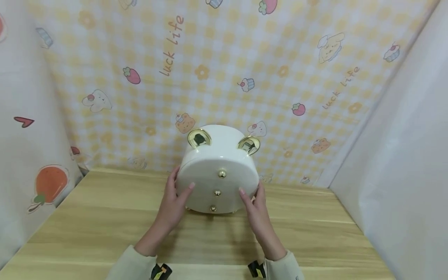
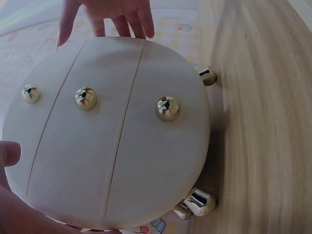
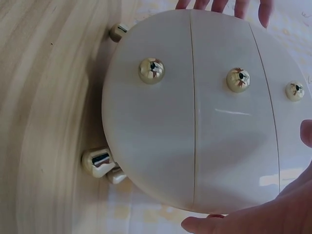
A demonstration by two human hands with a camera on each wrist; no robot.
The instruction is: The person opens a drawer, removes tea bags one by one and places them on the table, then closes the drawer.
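Note:
A rounded white drawer box (image 1: 203, 175) with gold ears (image 1: 199, 138) stands at the back of the table. Three gold knobs (image 2: 86, 99) line its front, and thin seams divide that front into three drawers, all closed. Short gold feet (image 3: 97, 162) show under it. My left hand (image 1: 173, 204) grips its left side, thumb on the front and fingers along the side. On the opposite side my right hand (image 1: 257, 210) holds it the same way. Part of each hand's fingers is hidden behind the box.
The wood-grain table (image 1: 115, 217) extends to both sides and toward me. Close behind the box hangs a yellow checked cloth (image 1: 224, 58) with printed cartoons. White sheets border the left (image 1: 21, 155) and right (image 1: 395, 155).

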